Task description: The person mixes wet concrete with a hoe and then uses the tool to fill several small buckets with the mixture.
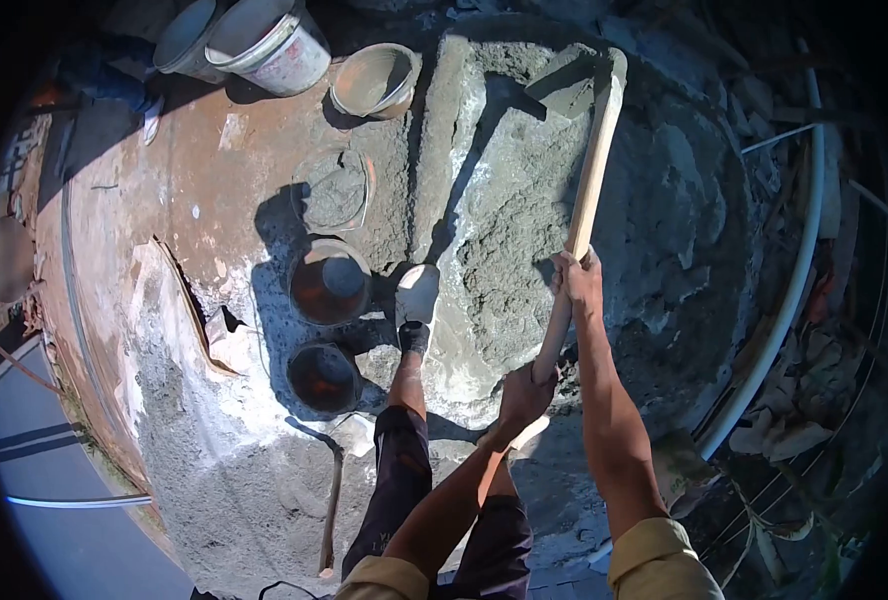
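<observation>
A hoe with a long wooden handle (595, 160) stretches away from me, held in both hands. My right hand (579, 280) wraps around the middle of the handle, while my left hand (526, 402) grips it lower, near its end. At the far end, the hoe's mortar-coated blade (566, 90) hangs over the far part of a bed of wet grey mortar (512, 265), casting a shadow on it. My left foot (417, 292) stands at the bed's left edge, beside a low mortar-caked ridge (438, 130).
Left of the bed are a bucket full of mortar (334, 190) and two dark buckets (329, 280). A pale bucket (374, 85) and a stained white bucket (282, 55) stand farther back. Another wooden handle (332, 505) lies near my feet. A white pipe (779, 330) runs along the right.
</observation>
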Action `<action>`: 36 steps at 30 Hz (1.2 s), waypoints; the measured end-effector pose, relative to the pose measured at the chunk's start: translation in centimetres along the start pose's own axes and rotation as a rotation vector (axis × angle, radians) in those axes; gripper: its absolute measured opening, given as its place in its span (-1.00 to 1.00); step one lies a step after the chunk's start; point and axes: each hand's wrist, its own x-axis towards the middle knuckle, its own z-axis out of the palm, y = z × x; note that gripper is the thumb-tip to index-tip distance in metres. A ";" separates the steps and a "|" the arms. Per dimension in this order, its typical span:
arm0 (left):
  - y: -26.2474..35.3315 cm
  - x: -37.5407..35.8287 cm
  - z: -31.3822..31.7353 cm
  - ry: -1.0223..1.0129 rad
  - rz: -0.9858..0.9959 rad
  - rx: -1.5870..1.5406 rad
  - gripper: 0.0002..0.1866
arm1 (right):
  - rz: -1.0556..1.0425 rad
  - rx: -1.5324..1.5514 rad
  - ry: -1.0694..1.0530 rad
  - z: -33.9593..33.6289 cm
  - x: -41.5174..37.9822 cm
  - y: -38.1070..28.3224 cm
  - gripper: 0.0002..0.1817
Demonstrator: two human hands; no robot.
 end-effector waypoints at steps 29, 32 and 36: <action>1.8 -4.6 0.3 -0.138 -0.015 -0.018 -0.63 | 0.160 -0.034 0.014 -3.2 -4.4 -2.4 -0.88; 4.9 -4.0 1.1 -0.089 -0.030 -0.111 -0.65 | 0.293 -0.098 -0.046 -3.0 -1.1 -2.7 -0.88; 1.6 -10.1 1.6 -0.334 -0.306 -0.228 -0.64 | 0.622 0.013 -0.185 -6.8 -6.1 7.7 -0.92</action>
